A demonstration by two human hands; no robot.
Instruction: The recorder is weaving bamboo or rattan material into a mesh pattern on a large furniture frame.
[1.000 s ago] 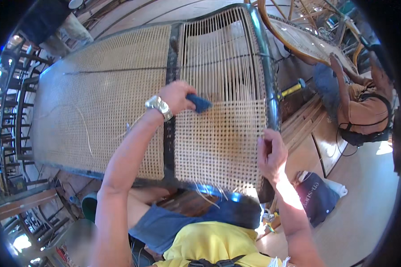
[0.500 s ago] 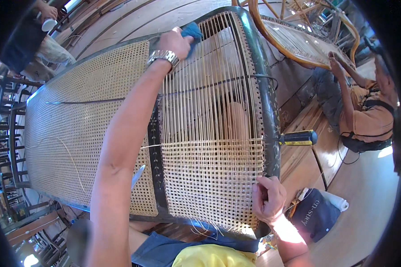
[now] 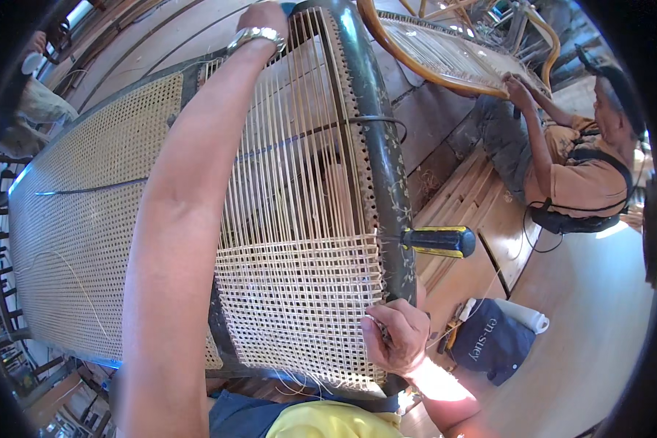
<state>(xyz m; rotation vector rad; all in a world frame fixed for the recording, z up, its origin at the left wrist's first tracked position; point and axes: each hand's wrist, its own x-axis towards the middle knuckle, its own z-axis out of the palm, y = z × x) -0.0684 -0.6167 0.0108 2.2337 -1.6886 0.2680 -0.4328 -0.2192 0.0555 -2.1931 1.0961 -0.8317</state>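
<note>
In front of me lies a dark painted furniture frame [image 3: 392, 171] with a half-woven cane panel [image 3: 299, 292]. Its near part is a tight lattice; farther off only lengthwise strands run. Stretched to the far edge, my left hand [image 3: 265, 18] wears a metal watch and is closed on a blue cloth [image 3: 289, 9], of which just a sliver shows. My right hand [image 3: 399, 337] rests at the panel's near right edge, fingers curled together; what they pinch is hidden. Beyond it, a screwdriver [image 3: 442, 241] with a black and yellow handle sticks out from the frame's right rail.
A finished cane panel [image 3: 102, 146] fills the left. A long dark strip [image 3: 87, 190] crosses both panels. On the right, a person [image 3: 584, 168] works at a curved wooden frame [image 3: 416, 69]. A dark bag [image 3: 493, 339] lies on the boards beside my right hand.
My left hand has slid farther away with the blue cloth, up to the far edge. The whole view has shifted, so the frame sits farther left. My right hand stays at the panel's edge.
</note>
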